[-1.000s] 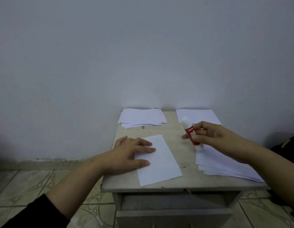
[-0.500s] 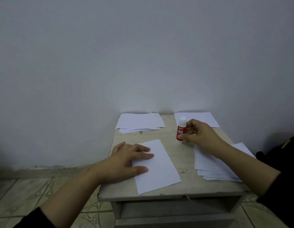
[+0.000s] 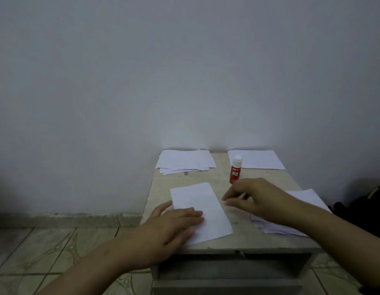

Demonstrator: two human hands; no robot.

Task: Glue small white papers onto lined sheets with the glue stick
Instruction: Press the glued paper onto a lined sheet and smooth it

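A white sheet [image 3: 203, 207] lies near the front of the small table [image 3: 257, 241]. My left hand [image 3: 174, 226] rests flat on its left part, fingers straight. The red glue stick [image 3: 235, 169] with a white cap stands upright on the table, free of any hand. My right hand [image 3: 255, 199] hovers just in front of the glue stick, fingers loosely bent and holding nothing, beside the sheet's right edge. It is blurred. A stack of sheets [image 3: 299, 209] lies under my right forearm.
A pile of small white papers [image 3: 184, 161] lies at the table's back left and another sheet [image 3: 259, 159] at the back right, both against the wall. A dark bag [image 3: 363, 209] sits right of the table. Tiled floor lies to the left.
My right hand set the glue stick upright on the table, let it go and moved back toward the sheet. The view shifted; my left hand stays on the sheet.
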